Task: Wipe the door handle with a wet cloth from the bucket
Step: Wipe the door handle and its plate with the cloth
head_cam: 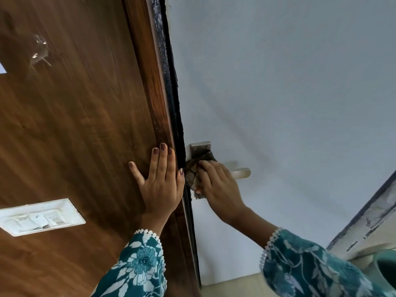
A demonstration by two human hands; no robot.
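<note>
Two large surfaces fill the view: a pale door (pixel 289 93) on the right and a brown wood panel (pixel 75 125) on the left, parted by a dark, rough-edged gap; a white switch plate (pixel 38 216) is set in the panel, low and to the left. At the lower right corner a teal bucket (pixel 385 269) shows in part, its rim cut by the frame edge; its contents cannot be seen. Both forearms wear teal floral sleeves with white trim. The left hand (pixel 160 183) lies flat on the panel beside the gap, fingers spread and straight, holding nothing. The right hand (pixel 218 187) is closed around a dark patterned cloth (pixel 192 170) and presses it against the handle (pixel 241 173) where lever meets backplate; the cloth covers that junction and touches the plate. The metal backplate (pixel 200 148) shows above the cloth with two screws visible; the lever's free end projects to the right, past the knuckles, bare. Whether the cloth is wet cannot be told.
</note>
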